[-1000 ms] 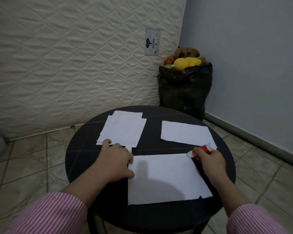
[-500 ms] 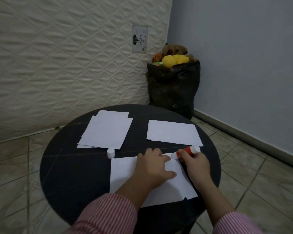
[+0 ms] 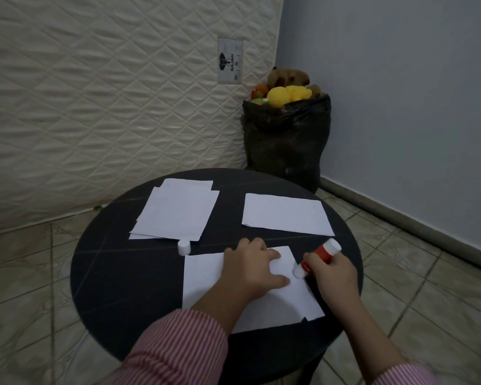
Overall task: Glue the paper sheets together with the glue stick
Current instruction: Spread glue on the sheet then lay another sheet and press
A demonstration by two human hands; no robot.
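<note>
A white paper sheet (image 3: 203, 276) lies at the near side of the round black table (image 3: 117, 273). My left hand (image 3: 254, 269) presses flat on the sheet's upper middle, fingers spread. My right hand (image 3: 333, 276) grips a red and white glue stick (image 3: 318, 255), its white tip touching the sheet's right edge. The glue stick's white cap (image 3: 184, 247) stands on the table just beyond the sheet's far left corner. A small stack of sheets (image 3: 177, 211) lies at the far left, a single sheet (image 3: 285, 213) at the far right.
A quilted mattress (image 3: 109, 101) leans upright behind the table. A black bag (image 3: 286, 143) filled with soft toys stands in the corner by the grey wall. Tiled floor surrounds the table.
My left hand moved from the sheet's left corner to its upper middle. The glue stick's tip slid down the sheet's right edge toward me. The view shifted left.
</note>
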